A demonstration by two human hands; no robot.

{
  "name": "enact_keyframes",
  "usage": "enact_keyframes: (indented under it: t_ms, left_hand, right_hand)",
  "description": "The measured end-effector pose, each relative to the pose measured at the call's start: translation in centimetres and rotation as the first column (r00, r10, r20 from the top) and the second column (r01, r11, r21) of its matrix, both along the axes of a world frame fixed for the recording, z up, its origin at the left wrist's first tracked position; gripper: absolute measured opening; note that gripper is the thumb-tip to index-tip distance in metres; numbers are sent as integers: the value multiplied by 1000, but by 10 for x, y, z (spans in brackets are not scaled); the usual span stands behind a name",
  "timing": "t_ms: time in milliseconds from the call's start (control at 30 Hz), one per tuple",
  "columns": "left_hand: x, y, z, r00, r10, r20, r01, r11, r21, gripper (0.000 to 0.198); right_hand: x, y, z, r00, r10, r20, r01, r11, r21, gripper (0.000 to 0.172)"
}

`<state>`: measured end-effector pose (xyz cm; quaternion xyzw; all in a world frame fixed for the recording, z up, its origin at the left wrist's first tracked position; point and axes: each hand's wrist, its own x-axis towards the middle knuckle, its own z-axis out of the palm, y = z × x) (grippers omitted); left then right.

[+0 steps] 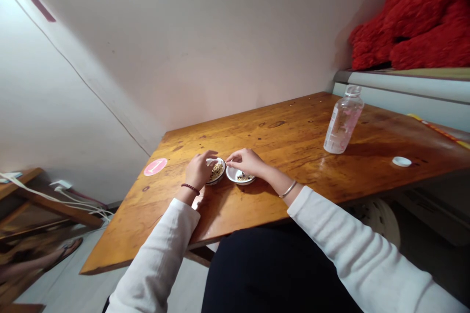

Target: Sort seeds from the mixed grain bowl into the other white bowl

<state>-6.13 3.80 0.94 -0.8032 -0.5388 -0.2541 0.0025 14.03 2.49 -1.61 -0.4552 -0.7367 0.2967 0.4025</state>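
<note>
Two small white bowls stand side by side on the wooden table. The left bowl holds many yellowish and dark grains or beans. In the right bowl lies a smaller heap of light and dark pieces. My left hand is at the left bowl's left side, its fingers parted and reaching over the far rim; some fingers are hidden. My right hand is above the right bowl, thumb and fingertips pinched together near its left rim. Whatever is in the pinch is too small to make out.
A clear uncapped bottle stands toward the right of the table, with a white cap nearby. A pink round sticker marks the left side. Red fluffy fabric lies at the back right. Cables hang at left, near a person's foot.
</note>
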Motion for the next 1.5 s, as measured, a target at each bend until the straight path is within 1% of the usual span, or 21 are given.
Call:
enact_keyframes:
  t_ms: [67,200,433,567,733,833,933,1000,1100,1300,1400,1500]
  left_hand:
    - [-1,-2,2,996,53,-67,-55,998,-24,20]
    - [-2,-2,4,991,72,-113,-79,995,-58,14]
    - [-2,-3,3,978,144,-151,-160,982,-100,18]
    - [1,-8,6,982,117,-150,-138,980,-144,19]
    - [4,-10,8,979,80,-186,-117,974,-196,21]
    - [2,-7,8,985,110,-129,-130,978,-160,22]
    - [-4,-6,10,971,224,-80,-227,973,-36,24]
    - [-7,-7,13,944,310,-114,-310,951,25,26]
    - [-10,-9,17,905,379,-194,-382,924,25,27]
    - [-6,-9,18,863,416,-285,-438,899,-12,26]
    - [-8,-9,16,863,395,-316,-425,904,-32,28]
    - [-10,-7,13,872,343,-349,-384,922,-54,28]
  right_hand:
    - [0,-1,1,1000,-4,2,4,1000,0,21]
    - [0,0,0,1000,-17,7,17,1000,20,19]
    - [-1,2,-2,1000,-13,-24,13,1000,16,22]
    - [-1,3,-2,999,-45,-28,46,999,20,19]
    - [-1,4,-4,997,-74,-34,74,997,22,14]
    - [-1,5,-5,996,-81,-37,82,997,4,16]
    - [-2,5,-5,996,-84,-34,84,997,-3,15]
    - [-2,6,-5,996,-82,-31,82,997,-2,14]
    - [-2,7,-6,996,-85,-32,85,996,6,14]
    - [-3,6,-4,996,-87,-26,87,996,28,14]
    - [-2,5,-3,996,-91,-10,91,995,33,13]
    - [-2,4,-1,995,-102,8,102,994,44,13]
